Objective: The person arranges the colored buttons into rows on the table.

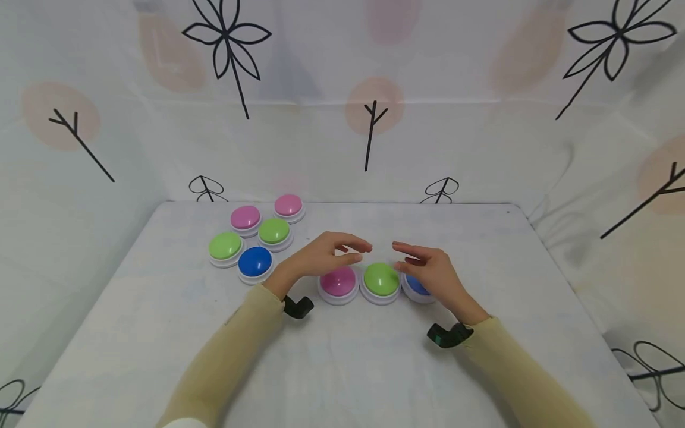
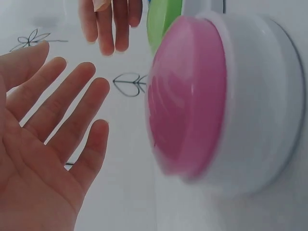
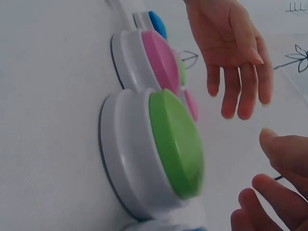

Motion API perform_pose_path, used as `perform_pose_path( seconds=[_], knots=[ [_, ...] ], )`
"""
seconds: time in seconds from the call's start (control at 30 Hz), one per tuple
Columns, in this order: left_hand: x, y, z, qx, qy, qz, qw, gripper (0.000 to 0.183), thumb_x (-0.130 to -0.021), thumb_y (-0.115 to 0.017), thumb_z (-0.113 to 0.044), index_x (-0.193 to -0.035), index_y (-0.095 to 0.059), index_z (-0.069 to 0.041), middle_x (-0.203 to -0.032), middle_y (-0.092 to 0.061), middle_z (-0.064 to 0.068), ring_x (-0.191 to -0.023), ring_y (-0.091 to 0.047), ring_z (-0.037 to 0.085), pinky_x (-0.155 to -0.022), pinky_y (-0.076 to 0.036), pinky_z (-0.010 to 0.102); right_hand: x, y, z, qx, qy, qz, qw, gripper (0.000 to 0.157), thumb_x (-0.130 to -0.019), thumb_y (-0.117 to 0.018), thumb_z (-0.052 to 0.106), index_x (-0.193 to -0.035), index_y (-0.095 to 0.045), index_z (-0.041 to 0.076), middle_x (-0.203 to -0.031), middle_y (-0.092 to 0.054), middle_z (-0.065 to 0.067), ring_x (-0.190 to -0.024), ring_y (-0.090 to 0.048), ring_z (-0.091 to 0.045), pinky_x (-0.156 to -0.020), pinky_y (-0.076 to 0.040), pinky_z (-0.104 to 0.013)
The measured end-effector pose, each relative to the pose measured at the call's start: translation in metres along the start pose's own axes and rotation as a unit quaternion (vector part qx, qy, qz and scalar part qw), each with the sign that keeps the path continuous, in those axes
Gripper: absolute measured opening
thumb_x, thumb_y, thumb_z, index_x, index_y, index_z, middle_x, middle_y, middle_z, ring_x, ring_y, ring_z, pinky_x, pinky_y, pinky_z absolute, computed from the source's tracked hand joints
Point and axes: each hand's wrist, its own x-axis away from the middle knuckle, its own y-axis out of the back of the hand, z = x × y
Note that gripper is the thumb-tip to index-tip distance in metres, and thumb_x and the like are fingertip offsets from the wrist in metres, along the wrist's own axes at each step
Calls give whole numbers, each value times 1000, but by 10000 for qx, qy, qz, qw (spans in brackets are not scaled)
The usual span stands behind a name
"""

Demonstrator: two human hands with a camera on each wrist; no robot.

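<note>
Three round push buttons with white bases stand side by side mid-table: a pink button [image 1: 338, 282], a green button [image 1: 381, 279] and a blue button [image 1: 417, 286]. My left hand [image 1: 329, 252] hovers over the pink one, fingers extended and holding nothing. Over the blue button, partly covering it, is my right hand [image 1: 430, 270], also without anything in it. In the left wrist view the pink button [image 2: 192, 96] stands apart from the left palm [image 2: 43, 159]. The right wrist view has the green button [image 3: 175, 144] beside the right fingers [image 3: 284, 192], not touched.
At the table's back left sits a cluster of more buttons: two pink ones [image 1: 245, 217], two green ones [image 1: 225, 245] and a blue one [image 1: 255, 262]. The white table [image 1: 342, 368] meets patterned cloth walls [image 1: 299, 148] at the back and sides.
</note>
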Motion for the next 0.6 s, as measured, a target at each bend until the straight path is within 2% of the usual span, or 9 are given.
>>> perform_pose_path(
  seconds=[0.2, 0.37, 0.6],
  knots=[
    [29, 15, 10, 19, 242, -366, 9990, 36, -100, -60, -27, -134, -63, -15, -129, -64, -5, -120, -56, 13, -102, -47, 42, -18, -24, 15, -226, 208, 313, 9990, 45, -89, -77, 22, -131, -66, 9, -135, -62, -2, -129, -54, -27, -104, -46, -42],
    [56, 28, 18, 62, 517, -678, 9963, 37, -100, -60, -31, -134, -63, -15, -128, -64, -6, -120, -56, 14, -103, -45, 49, -34, -49, 26, -92, 350, 710, 9968, 44, -89, -77, 23, -130, -68, 12, -133, -64, 1, -126, -57, -27, -102, -48, -42],
    [91, 45, 23, -155, 856, -1051, 9906, 33, -100, -61, -29, -131, -65, -17, -128, -66, 6, -120, -56, 20, -102, -45, 54, -53, -83, 41, -100, 664, 1094, 9917, 42, -89, -77, 23, -129, -69, 15, -129, -66, 3, -122, -60, -27, -100, -50, -37]
  ],
)
